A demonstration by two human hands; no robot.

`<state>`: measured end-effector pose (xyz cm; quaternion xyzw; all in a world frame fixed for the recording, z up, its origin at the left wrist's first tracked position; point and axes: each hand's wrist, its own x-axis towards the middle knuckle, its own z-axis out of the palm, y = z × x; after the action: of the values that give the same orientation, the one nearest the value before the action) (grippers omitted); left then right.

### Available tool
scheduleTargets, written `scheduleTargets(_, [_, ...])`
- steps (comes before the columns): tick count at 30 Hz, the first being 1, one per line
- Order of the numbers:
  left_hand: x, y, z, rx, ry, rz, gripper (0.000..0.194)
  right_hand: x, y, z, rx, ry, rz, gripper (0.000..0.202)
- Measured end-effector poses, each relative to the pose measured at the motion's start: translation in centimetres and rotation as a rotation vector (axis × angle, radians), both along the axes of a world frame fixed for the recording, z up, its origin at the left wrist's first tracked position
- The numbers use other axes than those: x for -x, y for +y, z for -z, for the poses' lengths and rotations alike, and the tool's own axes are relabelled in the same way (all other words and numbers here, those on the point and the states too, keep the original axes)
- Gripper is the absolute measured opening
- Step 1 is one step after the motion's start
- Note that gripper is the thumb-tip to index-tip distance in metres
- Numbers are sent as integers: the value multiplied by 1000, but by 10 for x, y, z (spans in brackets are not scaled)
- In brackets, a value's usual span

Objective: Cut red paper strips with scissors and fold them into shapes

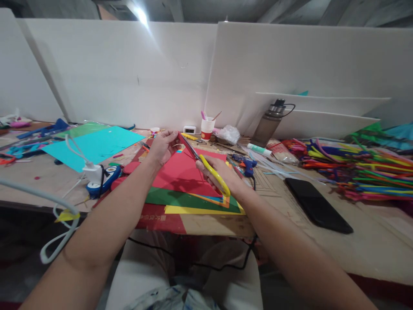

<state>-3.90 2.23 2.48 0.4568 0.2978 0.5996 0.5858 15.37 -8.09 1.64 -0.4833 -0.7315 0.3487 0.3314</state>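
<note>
Scissors (215,174) at frame centre, gripped in my right fingers (202,168); my left fingers (169,137) pinch a red strip (184,140) by the blades (192,151), where a slack hold could let it twist and tear.

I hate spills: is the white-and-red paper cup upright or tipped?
Upright: the cup stands rim up, a thin stick poking out.

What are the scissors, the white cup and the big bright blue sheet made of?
Scissors: smooth, glossy yellow handles, likely plastic; greyish blades, probably metal.
Cup: probably paper, since it resembles a throwaway cup with a printed red patch.
Blue sheet: paper or thin card, flat and matte with straight edges; I can't tell which.
</note>
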Motion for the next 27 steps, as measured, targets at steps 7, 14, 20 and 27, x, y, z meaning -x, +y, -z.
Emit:
scheduleTargets(7, [0,-2,1,-2,6,28,19,0,1,2,-26,3,-6,47])
scheduleTargets(14, [0,-2,1,-10,9,23,18,1,-1,2,30,38,-8,47])
scheduleTargets(20, [0,-1,2,-23,-9,26,20,0,0,2,-6,26,-14,47])
scheduleTargets(27, [0,-1,1,-8,1,21,19,1,-2,0,-5,30,-6,46])
